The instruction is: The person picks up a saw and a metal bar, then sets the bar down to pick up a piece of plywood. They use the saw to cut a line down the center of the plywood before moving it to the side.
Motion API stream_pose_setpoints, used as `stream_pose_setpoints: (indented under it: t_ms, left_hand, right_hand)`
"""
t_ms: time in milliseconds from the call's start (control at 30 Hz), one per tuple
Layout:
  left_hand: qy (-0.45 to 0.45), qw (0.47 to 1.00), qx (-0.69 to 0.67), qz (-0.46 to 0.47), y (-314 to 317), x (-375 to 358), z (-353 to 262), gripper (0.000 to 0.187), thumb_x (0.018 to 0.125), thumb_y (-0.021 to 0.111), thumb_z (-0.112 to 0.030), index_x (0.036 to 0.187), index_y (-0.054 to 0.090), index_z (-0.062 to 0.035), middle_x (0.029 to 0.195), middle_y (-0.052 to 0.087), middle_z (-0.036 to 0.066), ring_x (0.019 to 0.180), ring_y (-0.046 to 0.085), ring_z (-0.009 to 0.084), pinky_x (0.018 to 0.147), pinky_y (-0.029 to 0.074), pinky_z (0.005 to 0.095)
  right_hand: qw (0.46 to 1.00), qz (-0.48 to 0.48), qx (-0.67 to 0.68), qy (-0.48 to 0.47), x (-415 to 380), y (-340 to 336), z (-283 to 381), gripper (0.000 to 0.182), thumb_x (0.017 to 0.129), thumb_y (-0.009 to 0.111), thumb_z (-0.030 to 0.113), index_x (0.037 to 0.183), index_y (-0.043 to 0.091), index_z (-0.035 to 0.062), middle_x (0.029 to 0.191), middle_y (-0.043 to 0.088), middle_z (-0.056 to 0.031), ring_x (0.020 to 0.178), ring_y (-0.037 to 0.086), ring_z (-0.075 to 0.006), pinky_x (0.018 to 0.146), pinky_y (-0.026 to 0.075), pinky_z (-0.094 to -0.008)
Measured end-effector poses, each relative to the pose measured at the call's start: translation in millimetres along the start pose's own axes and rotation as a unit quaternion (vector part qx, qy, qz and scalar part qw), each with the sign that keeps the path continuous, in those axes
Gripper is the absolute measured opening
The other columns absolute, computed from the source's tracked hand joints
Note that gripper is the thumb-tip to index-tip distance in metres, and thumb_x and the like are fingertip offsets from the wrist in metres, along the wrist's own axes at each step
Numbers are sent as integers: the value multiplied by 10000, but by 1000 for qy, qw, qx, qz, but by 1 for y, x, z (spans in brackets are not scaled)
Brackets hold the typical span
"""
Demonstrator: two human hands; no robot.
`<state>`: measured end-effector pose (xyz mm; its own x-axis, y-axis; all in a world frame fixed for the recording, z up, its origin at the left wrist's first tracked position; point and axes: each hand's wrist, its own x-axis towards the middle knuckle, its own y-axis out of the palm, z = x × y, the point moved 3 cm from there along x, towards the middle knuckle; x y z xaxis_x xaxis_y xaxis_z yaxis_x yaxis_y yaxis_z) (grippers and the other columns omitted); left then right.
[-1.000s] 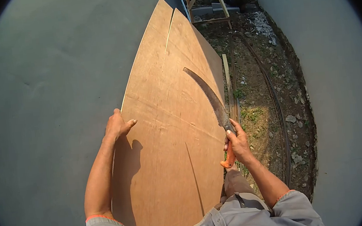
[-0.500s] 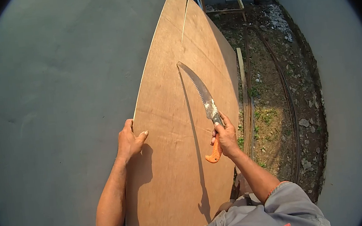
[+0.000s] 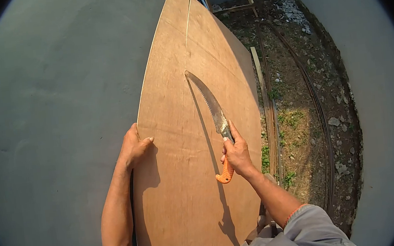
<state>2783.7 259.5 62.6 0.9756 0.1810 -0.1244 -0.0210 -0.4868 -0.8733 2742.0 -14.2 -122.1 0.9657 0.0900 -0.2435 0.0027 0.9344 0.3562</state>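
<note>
A large brown plywood sheet (image 3: 178, 173) stretches away from my body, with a straight cut running in from its far edge. My left hand (image 3: 135, 146) grips the sheet's left edge, thumb on the top face and fingers hidden beyond the edge. In my right hand (image 3: 237, 155) is a curved pruning saw (image 3: 208, 98), held by its orange and black handle. The toothed blade points away from me, and its tip is at the near end of the cut line. The saw throws a long shadow on the plywood.
A grey wall (image 3: 61, 113) stands close on the left and a pale wall (image 3: 375, 80) on the right. Long thin rods (image 3: 317, 100) and a wooden strip (image 3: 259, 71) lie on rubble-strewn ground. A wooden frame (image 3: 230, 8) stands at the far end.
The saw has shifted slightly left and nearer me, its tip now in line with the cut. The whole view has swung a little. My left hand keeps its hold on the edge.
</note>
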Motion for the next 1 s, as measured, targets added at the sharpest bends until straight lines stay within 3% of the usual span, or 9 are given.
stream_pose_setpoints:
  t_ms: [100, 300, 367, 467, 567, 700, 800, 933, 1000]
  left_hand:
    - [-34, 997, -59, 21, -2, -13, -12, 427, 914, 698, -76, 1296, 576, 68, 1106, 715, 165, 995, 690, 221, 880, 563, 384]
    - [0, 999, -45, 7, -1, -9, -8, 408, 924, 670, -49, 1302, 574, 67, 1109, 719, 170, 971, 698, 210, 861, 568, 373]
    - [-46, 996, -77, 26, 0, -9, -7, 393, 930, 658, -33, 1300, 574, 73, 1117, 718, 170, 953, 703, 205, 858, 576, 365]
    - [-22, 994, -107, 23, 0, -9, -3, 380, 937, 651, -20, 1295, 570, 79, 1128, 714, 165, 957, 704, 204, 846, 582, 350]
    - [12, 990, -139, 26, 2, -7, 5, 383, 940, 649, -22, 1299, 565, 82, 1140, 711, 159, 946, 704, 202, 830, 585, 343]
    - [9, 990, -139, 40, -1, -9, -5, 402, 946, 634, -17, 1327, 552, 81, 1144, 707, 154, 955, 699, 195, 841, 581, 340]
    - [-32, 987, -149, 45, 2, -14, -3, 401, 951, 625, -12, 1333, 546, 80, 1143, 705, 149, 956, 694, 185, 846, 578, 337]
    - [-3, 990, -140, 29, 3, -11, 10, 386, 943, 634, -30, 1305, 559, 78, 1128, 704, 158, 967, 693, 203, 850, 575, 352]
    - [10, 990, -137, 24, 0, -8, 4, 373, 934, 643, -52, 1277, 574, 79, 1113, 706, 169, 969, 696, 226, 854, 573, 373]
  right_hand:
    - [1000, -3, -1, -15, 8, 17, 7, 670, 1049, 462, 77, 1672, 214, 88, 784, 506, -4, 591, 506, -76, 497, 553, -274]
    - [999, 8, -29, -21, 64, 66, 26, 689, 1027, 460, 62, 1666, 202, 54, 814, 516, -22, 592, 526, -89, 500, 560, -270]
    - [999, 7, -39, -17, 57, 68, 15, 692, 1024, 461, 59, 1666, 202, 53, 817, 520, -23, 585, 524, -91, 500, 562, -270]
    - [999, -19, 44, -13, 13, 56, -22, 680, 1020, 445, 41, 1664, 227, 64, 838, 538, -19, 581, 513, -83, 493, 560, -272]
    - [994, -10, 107, -2, 19, 50, -22, 672, 1022, 451, 47, 1661, 244, 69, 837, 546, -17, 560, 507, -79, 489, 554, -272]
    - [998, -12, 32, -48, 123, 78, 7, 655, 1023, 464, 58, 1649, 269, 50, 819, 551, -24, 526, 532, -99, 478, 544, -291]
    - [999, -27, 2, -27, 95, 88, 11, 650, 1024, 460, 55, 1645, 272, 42, 850, 591, -45, 542, 549, -103, 481, 549, -294]
    - [994, -51, 85, -36, -15, 64, -37, 668, 1004, 448, 26, 1646, 264, 38, 937, 655, -84, 527, 560, -112, 466, 547, -293]
    - [995, -51, 73, -46, 4, 71, -31, 669, 1002, 454, 28, 1644, 267, 36, 925, 642, -76, 525, 565, -116, 465, 546, -298]
